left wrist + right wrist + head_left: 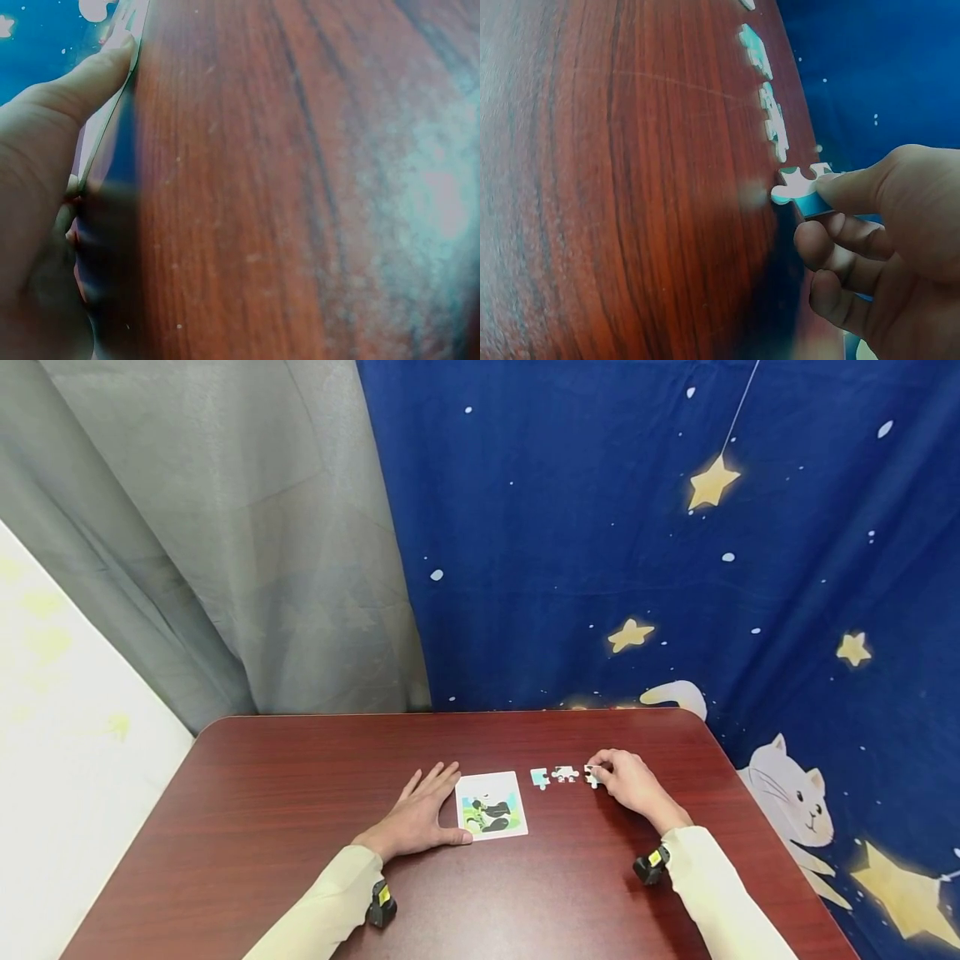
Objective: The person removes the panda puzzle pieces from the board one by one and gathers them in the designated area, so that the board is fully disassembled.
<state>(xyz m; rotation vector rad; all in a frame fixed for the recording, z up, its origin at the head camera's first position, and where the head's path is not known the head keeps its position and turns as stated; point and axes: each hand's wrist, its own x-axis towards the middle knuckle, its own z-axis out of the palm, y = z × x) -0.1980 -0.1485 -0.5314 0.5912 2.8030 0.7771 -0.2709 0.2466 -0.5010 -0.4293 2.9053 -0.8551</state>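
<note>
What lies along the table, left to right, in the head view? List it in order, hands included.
Left hand, panda puzzle, blue piece, white piece, held piece, right hand.

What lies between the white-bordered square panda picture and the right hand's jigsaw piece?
A light-blue jigsaw piece and a mostly white one, in the head view.
</note>
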